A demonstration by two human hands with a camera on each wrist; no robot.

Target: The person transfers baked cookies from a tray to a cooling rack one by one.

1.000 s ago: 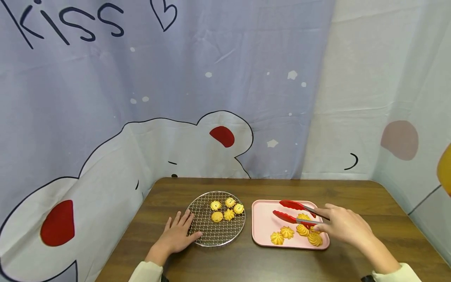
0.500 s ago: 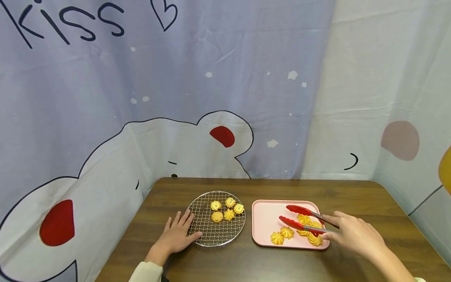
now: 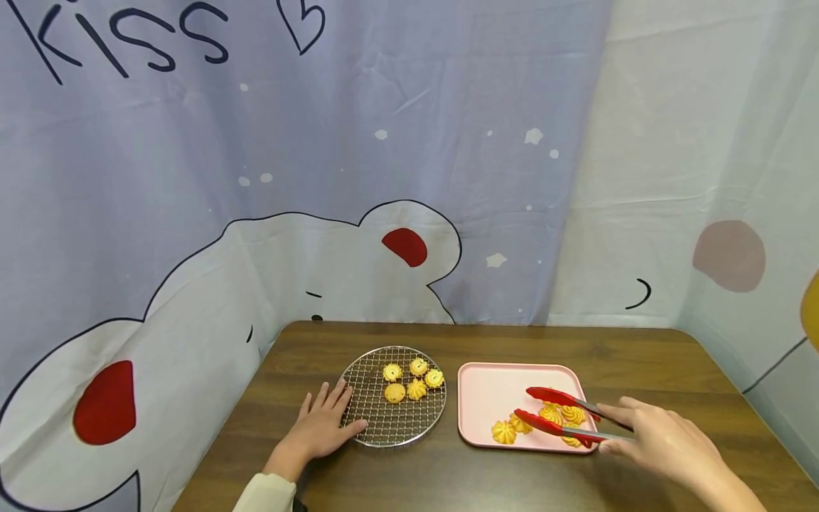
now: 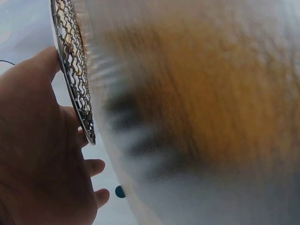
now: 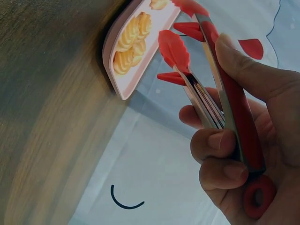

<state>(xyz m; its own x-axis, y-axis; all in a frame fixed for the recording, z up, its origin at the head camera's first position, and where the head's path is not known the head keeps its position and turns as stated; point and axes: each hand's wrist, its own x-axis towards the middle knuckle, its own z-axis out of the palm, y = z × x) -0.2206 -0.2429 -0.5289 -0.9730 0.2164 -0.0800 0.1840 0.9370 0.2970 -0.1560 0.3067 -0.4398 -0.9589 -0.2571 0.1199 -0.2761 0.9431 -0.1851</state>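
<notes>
A round wire rack point(image 3: 374, 421) lies on the wooden table with several yellow piped cookies point(image 3: 409, 380) on its far half. My left hand point(image 3: 318, 428) rests flat beside it, fingers spread, fingertips and thumb against its left rim; in the left wrist view the rack point(image 4: 75, 89) meets that hand point(image 4: 42, 154). A pink tray point(image 3: 489, 392) to the right carries several more cookies point(image 3: 503, 432). My right hand point(image 3: 640, 432) grips red tongs point(image 3: 555, 397), whose tips stand apart over the tray's cookies. In the right wrist view the tongs point(image 5: 220, 93) are held above the tray point(image 5: 124, 84).
A printed curtain hangs close behind the table point(image 3: 448, 476) and on both sides. The table's right corner is rounded. Bare wood lies in front of the rack and tray.
My right hand has drawn the tongs back toward me and to the right, over the cookies at the tray's near right. The left hand and rack have not moved.
</notes>
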